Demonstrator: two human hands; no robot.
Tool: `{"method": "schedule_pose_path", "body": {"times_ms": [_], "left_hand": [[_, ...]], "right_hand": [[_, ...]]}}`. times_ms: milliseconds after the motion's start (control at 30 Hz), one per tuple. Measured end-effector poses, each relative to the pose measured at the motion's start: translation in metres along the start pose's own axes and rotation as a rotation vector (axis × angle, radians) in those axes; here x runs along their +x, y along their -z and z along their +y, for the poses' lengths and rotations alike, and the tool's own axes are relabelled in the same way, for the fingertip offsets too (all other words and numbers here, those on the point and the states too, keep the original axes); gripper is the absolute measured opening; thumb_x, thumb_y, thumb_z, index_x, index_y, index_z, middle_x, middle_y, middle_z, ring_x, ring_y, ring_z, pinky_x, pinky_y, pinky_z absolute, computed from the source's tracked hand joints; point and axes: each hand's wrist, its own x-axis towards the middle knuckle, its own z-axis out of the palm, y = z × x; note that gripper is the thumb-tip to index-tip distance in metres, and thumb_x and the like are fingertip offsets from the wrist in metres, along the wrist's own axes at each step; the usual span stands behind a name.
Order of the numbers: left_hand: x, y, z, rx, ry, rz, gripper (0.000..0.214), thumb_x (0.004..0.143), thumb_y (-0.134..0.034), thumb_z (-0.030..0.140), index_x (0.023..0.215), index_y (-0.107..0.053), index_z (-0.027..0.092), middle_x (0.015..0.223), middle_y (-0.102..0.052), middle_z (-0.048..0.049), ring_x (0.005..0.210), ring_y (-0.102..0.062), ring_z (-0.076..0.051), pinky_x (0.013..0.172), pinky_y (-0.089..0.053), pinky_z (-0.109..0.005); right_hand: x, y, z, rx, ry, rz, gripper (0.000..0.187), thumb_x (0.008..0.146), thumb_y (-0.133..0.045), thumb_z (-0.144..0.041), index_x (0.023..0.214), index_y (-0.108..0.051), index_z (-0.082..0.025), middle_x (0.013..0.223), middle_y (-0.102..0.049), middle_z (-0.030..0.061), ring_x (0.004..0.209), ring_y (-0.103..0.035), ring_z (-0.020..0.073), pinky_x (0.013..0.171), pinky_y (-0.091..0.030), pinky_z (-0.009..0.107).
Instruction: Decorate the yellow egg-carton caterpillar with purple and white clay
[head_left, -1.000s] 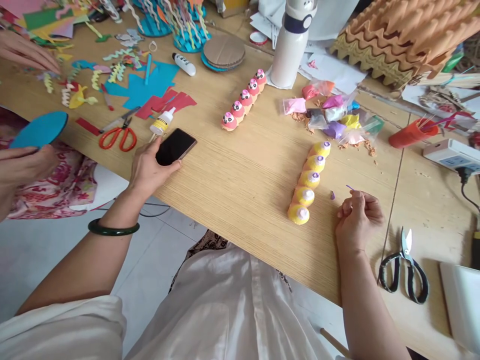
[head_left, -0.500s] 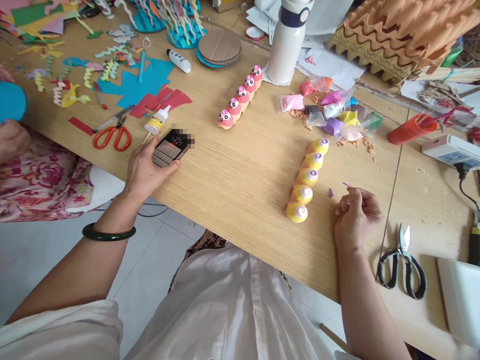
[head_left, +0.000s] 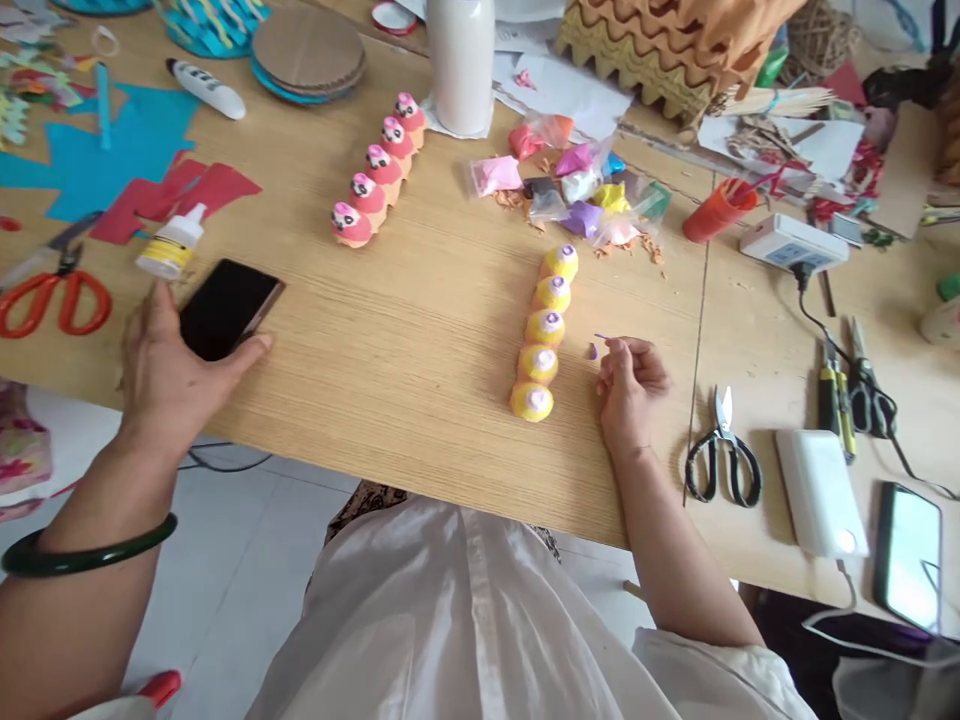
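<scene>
My left hand [head_left: 176, 375] is at the near left of the table, thumb and fingers spread beside a dark-screened phone [head_left: 231, 308] that lies flat. My right hand [head_left: 630, 390] rests on the tabletop, pinching a thin purple clay strip [head_left: 601, 337] between thumb and forefinger. Just left of those fingertips lies a small purple clay piece [head_left: 593, 352]. Further left stands a row of yellow egg-carton bumps [head_left: 546, 328]; the far three carry purple rings on pale tops, the near two only pale tops. A pink egg-carton row with eyes [head_left: 377, 168] sits beyond.
Orange-handled scissors [head_left: 60, 295] and a glue bottle [head_left: 171, 245] lie near my left hand. Bagged coloured clay [head_left: 581, 190], a white bottle [head_left: 461, 70] and egg trays [head_left: 652, 60] stand behind. At right are black-handled scissors [head_left: 724, 450], a power bank [head_left: 821, 495] and another phone [head_left: 907, 555].
The view has swung right, bringing another phone and more tools into sight. The left phone's screen has gone from lit to dark. My right hand still pinches the purple strip.
</scene>
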Motion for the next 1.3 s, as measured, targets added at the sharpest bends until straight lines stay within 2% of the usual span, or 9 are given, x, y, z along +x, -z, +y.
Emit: {"method": "schedule_pose_path", "body": {"times_ms": [67, 167, 267, 367, 533, 633, 733, 967, 1300], "left_hand": [[-0.005, -0.002, 0.022, -0.032, -0.069, 0.126, 0.094, 0.082, -0.077, 0.050, 0.164, -0.047, 0.017, 0.169, -0.050, -0.0155, 0.157, -0.046, -0.045, 0.132, -0.038, -0.063], [-0.014, -0.012, 0.070, -0.187, -0.344, 0.240, 0.059, 0.091, -0.074, 0.038, 0.147, -0.068, 0.021, 0.154, -0.067, -0.0092, 0.144, -0.063, -0.036, 0.126, -0.049, -0.054], [-0.020, -0.032, 0.128, -0.370, -0.620, 0.210, 0.040, 0.097, -0.073, 0.031, 0.137, -0.074, 0.029, 0.143, -0.075, -0.0037, 0.132, -0.071, -0.029, 0.120, -0.055, -0.049], [-0.025, -0.055, 0.182, -0.525, -0.887, 0.149, 0.030, 0.102, -0.069, 0.031, 0.131, -0.075, 0.029, 0.131, -0.080, -0.0018, 0.125, -0.075, -0.024, 0.121, -0.057, -0.048], [-0.032, -0.086, 0.243, -0.567, -1.061, -0.080, 0.026, 0.104, -0.069, 0.031, 0.128, -0.076, 0.023, 0.130, -0.080, -0.0052, 0.131, -0.072, -0.025, 0.125, -0.050, -0.051], [-0.034, -0.099, 0.256, -0.594, -1.089, -0.131, 0.026, 0.102, -0.073, 0.028, 0.127, -0.076, 0.022, 0.128, -0.081, -0.0059, 0.132, -0.071, -0.026, 0.128, -0.046, -0.054], [-0.033, -0.105, 0.256, -0.619, -1.085, -0.139, 0.022, 0.101, -0.074, 0.022, 0.123, -0.077, 0.022, 0.123, -0.082, -0.0052, 0.129, -0.072, -0.025, 0.129, -0.045, -0.053], [-0.030, -0.101, 0.246, -0.615, -1.063, -0.181, 0.010, 0.102, -0.072, 0.022, 0.105, -0.080, 0.026, 0.110, -0.084, 0.0001, 0.119, -0.076, -0.021, 0.129, -0.046, -0.053], [-0.032, -0.102, 0.244, -0.652, -1.096, -0.106, 0.011, 0.102, -0.072, 0.018, 0.106, -0.078, 0.027, 0.108, -0.084, 0.0014, 0.116, -0.077, -0.020, 0.123, -0.054, -0.053]], "right_hand": [[-0.003, 0.001, 0.000, 0.014, -0.007, -0.048, 0.032, 0.086, -0.086, -0.046, 0.081, -0.069, -0.020, 0.056, -0.055, -0.0089, 0.043, -0.040, 0.0046, 0.039, -0.031, 0.018], [-0.005, 0.000, -0.001, 0.031, -0.030, -0.123, 0.031, 0.087, -0.086, -0.047, 0.083, -0.070, -0.020, 0.056, -0.055, -0.0089, 0.044, -0.040, 0.0050, 0.039, -0.031, 0.019], [-0.006, 0.000, -0.001, 0.024, -0.049, -0.183, 0.035, 0.086, -0.087, -0.050, 0.082, -0.070, -0.020, 0.054, -0.054, -0.0091, 0.044, -0.040, 0.0052, 0.040, -0.031, 0.019], [-0.006, -0.001, -0.002, 0.017, -0.048, -0.220, 0.039, 0.083, -0.089, -0.055, 0.082, -0.070, -0.021, 0.054, -0.053, -0.0085, 0.044, -0.041, 0.0056, 0.040, -0.030, 0.020], [-0.005, 0.001, -0.004, 0.020, -0.071, -0.265, 0.041, 0.083, -0.089, -0.057, 0.085, -0.071, -0.020, 0.056, -0.055, -0.0076, 0.044, -0.041, 0.0053, 0.041, -0.030, 0.021], [-0.005, 0.002, -0.004, 0.003, -0.083, -0.281, 0.039, 0.084, -0.087, -0.057, 0.087, -0.072, -0.021, 0.058, -0.056, -0.0073, 0.046, -0.041, 0.0053, 0.043, -0.033, 0.021], [-0.007, 0.002, -0.003, -0.019, -0.070, -0.320, 0.036, 0.087, -0.086, -0.054, 0.089, -0.072, -0.021, 0.061, -0.057, -0.0068, 0.048, -0.044, 0.0059, 0.046, -0.038, 0.022], [-0.009, 0.001, -0.003, -0.007, -0.035, -0.399, 0.026, 0.093, -0.082, -0.044, 0.097, -0.073, -0.021, 0.062, -0.057, -0.0074, 0.050, -0.046, 0.0058, 0.051, -0.043, 0.021], [-0.009, 0.001, -0.003, -0.073, -0.051, -0.382, 0.028, 0.093, -0.082, -0.047, 0.099, -0.073, -0.021, 0.063, -0.058, -0.0070, 0.050, -0.047, 0.0059, 0.051, -0.044, 0.021]]}}
